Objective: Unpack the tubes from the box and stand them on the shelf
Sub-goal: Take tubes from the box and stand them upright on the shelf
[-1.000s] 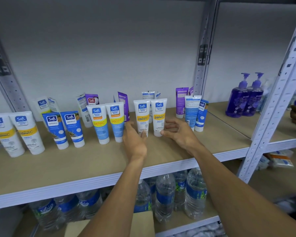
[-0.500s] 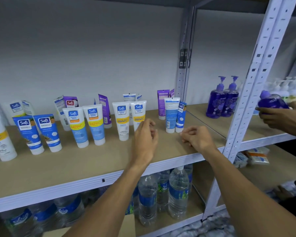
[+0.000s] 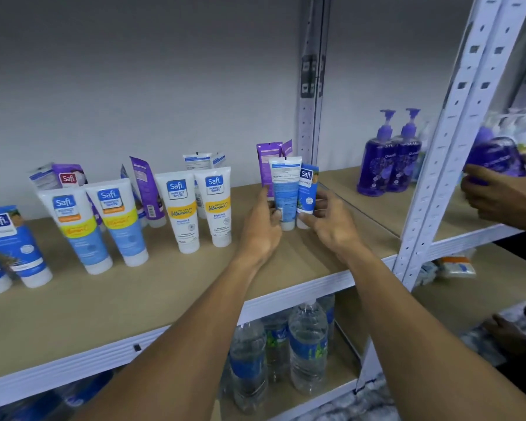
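Leftmost on the wooden shelf (image 3: pixel 164 299) stand dark-blue Safi tubes (image 3: pixel 12 238), cap down, then two white tubes with yellow and blue bands (image 3: pixel 73 226), with purple tubes (image 3: pixel 148 189) leaning behind them. Next come two white Vitamin C tubes (image 3: pixel 182 211), upright and side by side. To their right the left hand (image 3: pixel 261 229) has thumb and fingers curled against the left edge of a light-blue tube (image 3: pixel 286 186), which stands cap down on the board with its printed back facing out. Touching it on the right is a dark-blue Naturals tube (image 3: pixel 308 189), also upright, and the right hand (image 3: pixel 334 229) pinches it low down near the cap. Beyond the upright post, two purple pump bottles (image 3: pixel 389 159) stand on the neighbouring shelf, and another person's hand (image 3: pixel 495 192) holds a third purple bottle (image 3: pixel 495 156). Water bottles (image 3: pixel 304 344) fill the level below.
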